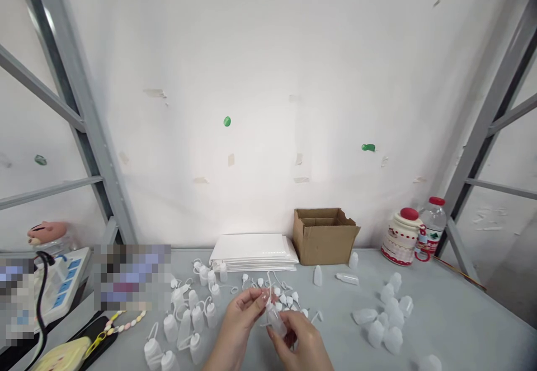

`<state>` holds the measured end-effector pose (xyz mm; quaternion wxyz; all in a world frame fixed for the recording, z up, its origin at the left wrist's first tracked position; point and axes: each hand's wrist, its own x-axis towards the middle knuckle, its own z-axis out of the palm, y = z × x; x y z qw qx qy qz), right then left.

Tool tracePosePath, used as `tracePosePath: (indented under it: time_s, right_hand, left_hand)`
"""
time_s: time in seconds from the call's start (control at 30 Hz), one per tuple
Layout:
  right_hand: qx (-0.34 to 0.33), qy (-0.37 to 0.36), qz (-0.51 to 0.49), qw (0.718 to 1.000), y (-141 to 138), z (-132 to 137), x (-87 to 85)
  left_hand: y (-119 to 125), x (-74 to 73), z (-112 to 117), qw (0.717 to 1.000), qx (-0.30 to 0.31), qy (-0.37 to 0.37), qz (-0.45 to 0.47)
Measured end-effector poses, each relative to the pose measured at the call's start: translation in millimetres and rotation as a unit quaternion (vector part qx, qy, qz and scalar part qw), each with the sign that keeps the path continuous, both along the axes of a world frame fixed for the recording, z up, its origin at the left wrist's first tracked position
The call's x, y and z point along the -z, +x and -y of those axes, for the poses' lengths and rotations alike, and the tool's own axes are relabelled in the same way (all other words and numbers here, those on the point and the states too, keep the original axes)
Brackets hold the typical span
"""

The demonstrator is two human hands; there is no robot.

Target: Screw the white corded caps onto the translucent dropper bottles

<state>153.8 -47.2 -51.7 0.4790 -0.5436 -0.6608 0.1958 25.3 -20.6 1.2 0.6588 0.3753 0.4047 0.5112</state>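
Low in the head view, my two hands meet over a grey table. My right hand is closed round a small translucent plastic bottle. My left hand pinches something at the bottle's top, likely a white cap. Several capped bottles with tethered caps lie to the left of my hands. Loose white caps sit just beyond them. Several uncapped bottles lie to the right.
A stack of white padded envelopes and an open cardboard box stand against the wall. A red-lidded jar and a water bottle sit at the back right. A phone and a cable lie at the left.
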Motion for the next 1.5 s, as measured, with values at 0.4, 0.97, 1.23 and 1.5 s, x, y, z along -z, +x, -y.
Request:
tracePosePath:
  time_s: [0.4,0.97,1.23,1.5]
  right_hand:
    - [-0.275,-0.383,-0.512,0.718,0,-5,-37.9]
    - [-0.178,-0.448,-0.468,0.740,7,-14,-29.2]
    - [-0.117,-0.236,-0.416,0.871,-3,-17,-5.7]
    - [-0.183,-0.399,-0.452,0.776,1,-12,-22.8]
  left_hand:
    - [-2,5.1,-6,0.999,0.025,0.005,0.029]
    - [2,5.4,-6,0.994,-0.019,0.084,-0.072]
    - [-5,5.1,-6,0.997,-0.048,0.043,-0.047]
    - [-4,-3.3,-5,0.996,-0.008,0.075,-0.044]
